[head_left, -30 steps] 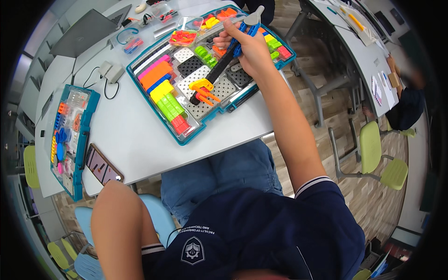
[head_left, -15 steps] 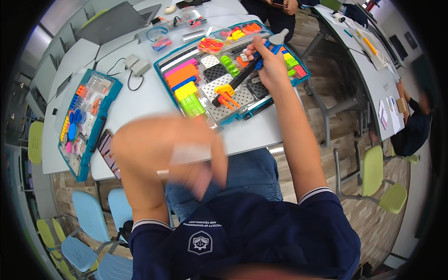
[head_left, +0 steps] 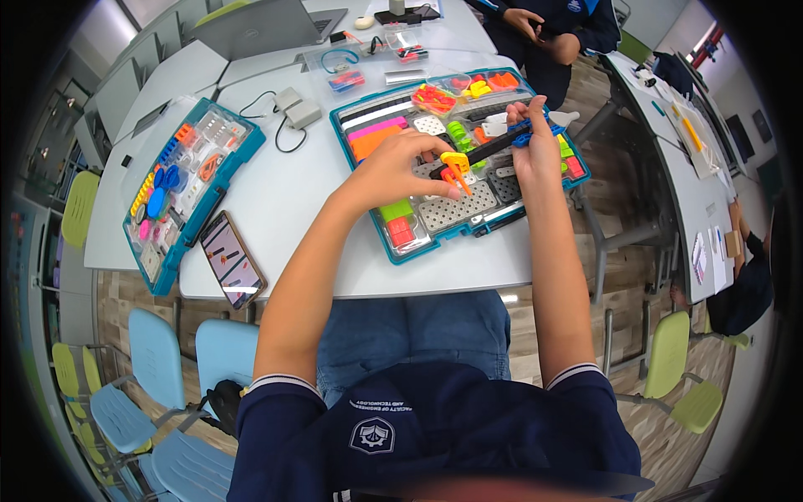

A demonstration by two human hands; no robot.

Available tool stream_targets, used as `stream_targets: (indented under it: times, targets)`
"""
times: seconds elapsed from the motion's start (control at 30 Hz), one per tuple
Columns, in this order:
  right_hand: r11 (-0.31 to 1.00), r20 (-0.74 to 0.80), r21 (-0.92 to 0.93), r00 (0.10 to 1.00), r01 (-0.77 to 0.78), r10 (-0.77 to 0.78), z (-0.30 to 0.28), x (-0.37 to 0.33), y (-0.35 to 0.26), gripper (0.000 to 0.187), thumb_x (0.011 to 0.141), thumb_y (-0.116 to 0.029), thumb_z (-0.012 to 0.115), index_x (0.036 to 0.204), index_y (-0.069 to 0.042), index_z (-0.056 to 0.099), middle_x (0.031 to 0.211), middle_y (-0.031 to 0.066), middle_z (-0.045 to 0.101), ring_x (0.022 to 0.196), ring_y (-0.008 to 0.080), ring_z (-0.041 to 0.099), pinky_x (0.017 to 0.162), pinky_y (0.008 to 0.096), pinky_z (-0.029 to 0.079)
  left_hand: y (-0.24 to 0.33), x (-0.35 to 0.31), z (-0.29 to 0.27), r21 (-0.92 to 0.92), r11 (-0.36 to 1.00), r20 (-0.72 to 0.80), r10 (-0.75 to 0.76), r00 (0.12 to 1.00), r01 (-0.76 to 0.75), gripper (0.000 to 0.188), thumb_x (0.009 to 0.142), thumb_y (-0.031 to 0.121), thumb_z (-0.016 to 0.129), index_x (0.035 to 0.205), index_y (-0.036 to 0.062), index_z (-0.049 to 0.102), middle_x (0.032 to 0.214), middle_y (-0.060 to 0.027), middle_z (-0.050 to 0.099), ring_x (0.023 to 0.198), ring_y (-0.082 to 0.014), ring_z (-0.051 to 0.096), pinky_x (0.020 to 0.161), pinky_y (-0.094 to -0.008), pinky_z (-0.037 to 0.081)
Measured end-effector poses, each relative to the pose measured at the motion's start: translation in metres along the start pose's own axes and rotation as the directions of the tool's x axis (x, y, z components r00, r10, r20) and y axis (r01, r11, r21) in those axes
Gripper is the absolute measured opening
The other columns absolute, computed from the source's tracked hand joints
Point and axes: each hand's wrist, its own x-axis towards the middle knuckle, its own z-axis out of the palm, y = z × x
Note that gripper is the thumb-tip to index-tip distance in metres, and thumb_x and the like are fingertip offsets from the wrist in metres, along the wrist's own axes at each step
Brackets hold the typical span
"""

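Observation:
My right hand (head_left: 539, 155) is closed on a built piece made of a black beam (head_left: 499, 147) with blue parts (head_left: 522, 136) and a grey tip (head_left: 565, 118). The beam slants down to the left, held above the parts case (head_left: 435, 253). At its lower end sit a yellow connector (head_left: 454, 161) and orange prongs (head_left: 457, 177). My left hand (head_left: 393, 171) curves around that end, thumb and forefinger apart on either side of it. Its other fingers are partly hidden, and no firm grip shows.
A second teal case (head_left: 188, 243) of small parts and a phone (head_left: 232, 259) lie to the left. Behind them are a grey cabled block (head_left: 298, 109) and a laptop (head_left: 263, 27). Another person (head_left: 544, 33) is across the table. Blue chairs (head_left: 155, 347) stand at lower left.
My left hand has swung from a blur near the table's front edge up to the beam's yellow end. The held piece now slopes less steeply. The whole view has shifted slightly.

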Motion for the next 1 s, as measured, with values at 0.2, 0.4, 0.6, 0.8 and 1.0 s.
stream_targets:
  times: [0.2, 0.4, 0.6, 0.8, 1.0]
  targets:
    - [0.999, 0.081, 0.037, 0.997, -0.015, 0.012, 0.019, 0.011, 0.003, 0.041, 0.085, -0.028, 0.072, 0.099, 0.005, 0.053, 0.09, 0.014, 0.06, 0.086, 0.0235, 0.064, 0.079, 0.03, 0.058, -0.002, -0.005, 0.0, 0.059, 0.992, -0.099, 0.115, 0.988, -0.11, 0.067, 0.062, 0.043, 0.087, 0.114, 0.0083, 0.065, 0.098, -0.0069, 0.06, 0.093, -0.0192, 0.054, 0.076, -0.0304, 0.044]
    - [0.998, 0.154, 0.028, 0.987, -0.053, 0.048, 0.033, 0.017, 0.01, 0.053, 0.083, -0.034, 0.072, 0.104, 0.01, 0.051, 0.096, 0.0134, 0.057, 0.092, 0.0201, 0.061, 0.08, 0.0279, 0.055, -0.01, -0.005, 0.002, 0.128, 0.991, -0.188, 0.066, 0.98, -0.042, 0.05, 0.071, 0.025, 0.08, 0.115, 0.008, 0.064, 0.097, -0.0064, 0.058, 0.086, -0.0187, 0.052, 0.076, -0.0325, 0.046]
    - [1.0, 0.325, -0.003, 0.946, 0.026, -0.024, 0.025, 0.019, 0.0, 0.049, 0.087, -0.037, 0.068, 0.104, 0.006, 0.05, 0.094, 0.0147, 0.061, 0.095, 0.0237, 0.063, 0.082, 0.0314, 0.054, -0.021, -0.002, -0.003, -0.057, 0.995, -0.24, 0.065, 0.969, -0.081, 0.036, 0.079, 0.011, 0.073, 0.112, 0.0016, 0.062, 0.107, -0.0076, 0.064, 0.097, -0.0172, 0.063, 0.088, -0.0326, 0.05]
    - [0.999, 0.267, 0.027, 0.962, 0.047, -0.052, 0.024, 0.013, -0.01, 0.056, 0.087, -0.043, 0.067, 0.108, 0.006, 0.048, 0.104, 0.0178, 0.06, 0.104, 0.0264, 0.061, 0.095, 0.0393, 0.051, -0.016, 0.0, -0.003, -0.58, 0.815, -0.236, -0.163, 0.958, -0.004, 0.036, 0.088, 0.004, 0.064, 0.12, -0.0028, 0.051, 0.108, -0.0125, 0.066, 0.099, -0.0183, 0.065, 0.082, -0.0277, 0.052]
    - [0.988, 0.367, -0.132, 0.93, 0.083, -0.029, 0.029, 0.007, -0.015, 0.047, 0.092, -0.045, 0.059, 0.106, -0.003, 0.043, 0.105, 0.0204, 0.061, 0.107, 0.0316, 0.061, 0.097, 0.0511, 0.05, -0.01, -0.001, -0.012, -0.732, 0.681, -0.256, -0.291, 0.922, 0.011, 0.039, 0.09, 0.011, 0.065, 0.122, -0.0037, 0.049, 0.103, -0.0158, 0.068, 0.096, -0.0215, 0.068, 0.081, -0.0302, 0.055]
